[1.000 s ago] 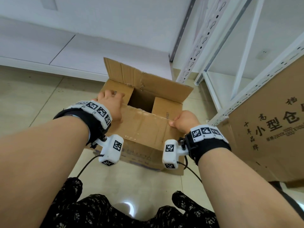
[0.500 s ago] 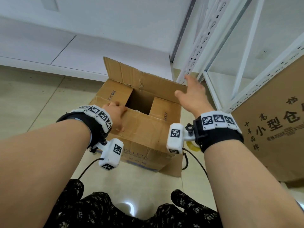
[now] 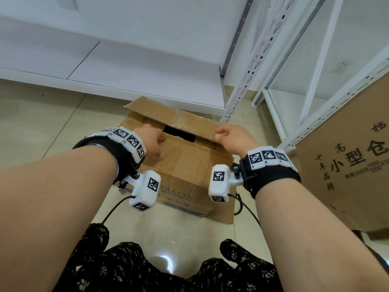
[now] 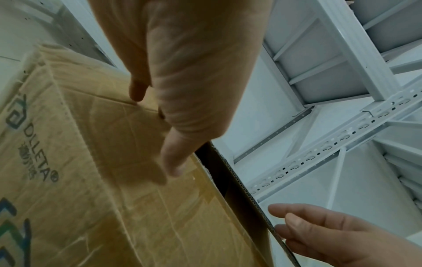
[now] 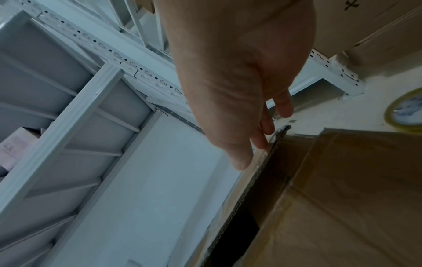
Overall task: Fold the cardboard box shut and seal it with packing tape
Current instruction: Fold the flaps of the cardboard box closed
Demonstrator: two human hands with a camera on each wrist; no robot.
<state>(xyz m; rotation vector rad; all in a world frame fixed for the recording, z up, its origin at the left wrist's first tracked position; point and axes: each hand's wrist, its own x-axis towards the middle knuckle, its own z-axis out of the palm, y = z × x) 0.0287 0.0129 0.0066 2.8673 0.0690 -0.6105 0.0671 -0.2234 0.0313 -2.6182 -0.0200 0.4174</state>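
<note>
— Two hands on one carton, then? Start with what is nearest.

— Nearest is a dark floral garment at the lower edge of the head view, over pale floor tiles. Past it the cardboard box stands on the floor.

— And the left hand?

— It lies on the near flap, fingers loosely bent and pressing the cardboard; they wrap around nothing.

— The right hand?

— Its fingers are relaxed, slightly bent, tips at the edge of the far flap, which tilts down toward the near one. A dark gap shows between the two flaps.

— Any tape?

— A roll of packing tape lies on the floor beside the box, in the right wrist view. Farther off stands white slotted shelving, with a large printed carton at the right.
</note>
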